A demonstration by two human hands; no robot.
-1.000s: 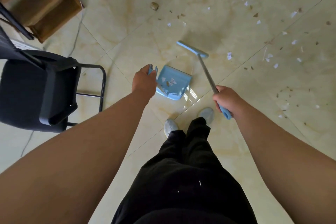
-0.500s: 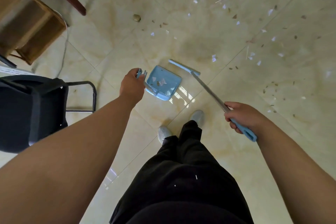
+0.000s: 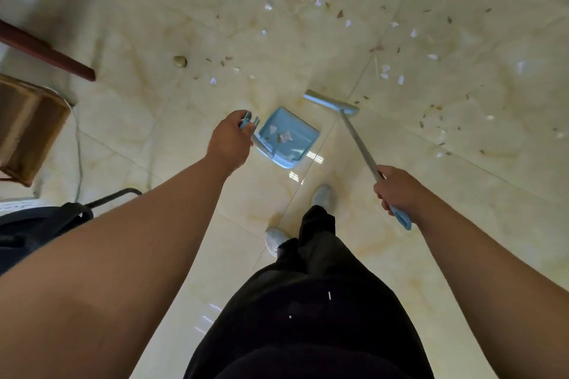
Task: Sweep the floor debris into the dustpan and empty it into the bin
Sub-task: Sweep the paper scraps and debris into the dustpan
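My left hand [image 3: 229, 140] grips the handle of a light blue dustpan [image 3: 288, 135], which sits low over the tiled floor with a few paper scraps and brown bits inside. My right hand [image 3: 397, 191] is closed around the grey shaft of a broom, its blue grip end sticking out below my fist. The blue broom head [image 3: 331, 101] rests on the floor just right of and beyond the dustpan. White paper scraps and brown debris [image 3: 348, 23] lie scattered over the floor ahead and to the right. No bin is in view.
A small stone [image 3: 180, 61] lies ahead on the left. A dark red furniture leg [image 3: 52, 54] and a wooden stool [image 3: 29, 129] stand at the left, with a black chair [image 3: 40, 224] near my left arm. My two feet [image 3: 323, 195] stand just behind the dustpan.
The view has tilted and moved forward, so the chair and stool slid left and down. My right hand pulled back along the broom, and the broom head now lies to the right of the dustpan.
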